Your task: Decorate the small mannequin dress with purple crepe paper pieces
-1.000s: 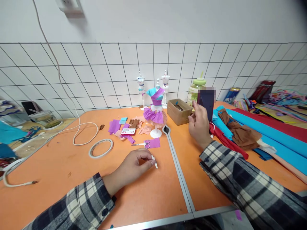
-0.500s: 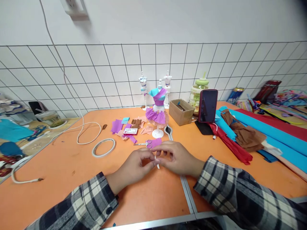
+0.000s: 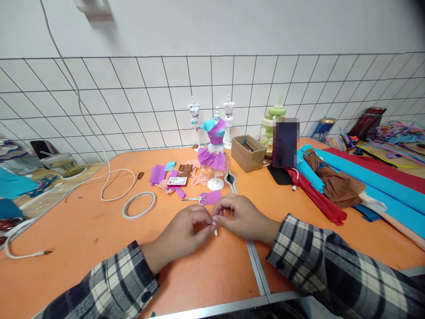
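A short strip of white tape (image 3: 215, 230) is pinched between my two hands, its lower end hanging free above the table. My left hand (image 3: 187, 230) grips it with thumb and forefinger from the left. From the right, my right hand (image 3: 245, 218) closes its thumb and fingertips on the upper end; the tips nearly touch. Just beyond my hands lie small scissors (image 3: 199, 199) on a piece of purple crepe paper (image 3: 214, 196). Behind them stands a small dress form (image 3: 215, 148) in a blue and purple top and ruffled purple-peach skirt. A tape roll (image 3: 139, 205) lies left.
Paper scraps (image 3: 159, 174) and a small red-white box (image 3: 177, 182) lie left of the dress form. A cardboard box (image 3: 248, 153), a drink jug (image 3: 277, 110) and an upright phone (image 3: 285, 144) stand right. Crepe paper rolls (image 3: 375, 186) fill the right side. A white cable (image 3: 108, 177) crosses the left.
My right hand's fingers have drawn in to a tighter pinch on the strip. The view has shifted slightly, so everything sits a little further left.
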The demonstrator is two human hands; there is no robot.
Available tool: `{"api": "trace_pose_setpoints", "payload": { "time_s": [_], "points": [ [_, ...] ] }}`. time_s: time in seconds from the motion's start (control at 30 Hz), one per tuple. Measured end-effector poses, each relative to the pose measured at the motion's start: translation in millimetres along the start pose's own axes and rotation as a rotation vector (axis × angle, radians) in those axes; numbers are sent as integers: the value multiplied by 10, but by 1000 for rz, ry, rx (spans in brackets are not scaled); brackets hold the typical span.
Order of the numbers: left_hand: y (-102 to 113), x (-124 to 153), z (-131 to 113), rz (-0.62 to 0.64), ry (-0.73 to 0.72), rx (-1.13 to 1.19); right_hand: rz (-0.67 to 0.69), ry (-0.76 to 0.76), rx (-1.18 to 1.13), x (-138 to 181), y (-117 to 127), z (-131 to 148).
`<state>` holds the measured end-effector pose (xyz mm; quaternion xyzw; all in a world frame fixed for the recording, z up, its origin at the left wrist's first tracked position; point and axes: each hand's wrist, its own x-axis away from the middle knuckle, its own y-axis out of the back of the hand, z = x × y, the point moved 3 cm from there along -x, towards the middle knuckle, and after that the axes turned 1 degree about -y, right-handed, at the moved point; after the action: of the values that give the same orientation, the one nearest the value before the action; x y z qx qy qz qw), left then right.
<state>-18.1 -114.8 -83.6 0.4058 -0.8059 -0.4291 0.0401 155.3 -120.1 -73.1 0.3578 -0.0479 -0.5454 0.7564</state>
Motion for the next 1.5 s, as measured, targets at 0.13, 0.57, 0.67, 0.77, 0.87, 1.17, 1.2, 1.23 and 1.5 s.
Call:
{"api": "trace_pose_setpoints", "payload": {
  "time_s": [0.13, 0.57, 0.67, 0.77, 0.87, 1.17, 1.2, 1.23, 1.5],
  "points": [
    [62, -24, 17, -96, 67, -35, -5, -115, -248, -29, 4, -73],
    [30, -2, 14, -182, 154, 145, -419, 1, 126, -7, 117, -148],
    [-77, -108, 76, -215, 246, 305, -402, 165, 292, -4, 75, -86],
    [-88, -234, 171, -320, 300, 381, -398, 201, 362, -75, 1, -113],
    [-49, -300, 258, -392, 330, 402, -396, 171, 381, -201, -74, -186],
    [-44, -218, 316, -341, 409, 382, -469, 160, 378, -218, -29, -150],
    [-52, -210, 303, -329, 393, 393, -456, 166, 390, -189, -26, -134],
    [-57, -202, 288, -324, 377, 403, -433, 166, 402, -165, -29, -121],
    [-45, -158, 191, -312, 332, 324, -277, 123, 362, -119, -100, -82]
  ]
}}
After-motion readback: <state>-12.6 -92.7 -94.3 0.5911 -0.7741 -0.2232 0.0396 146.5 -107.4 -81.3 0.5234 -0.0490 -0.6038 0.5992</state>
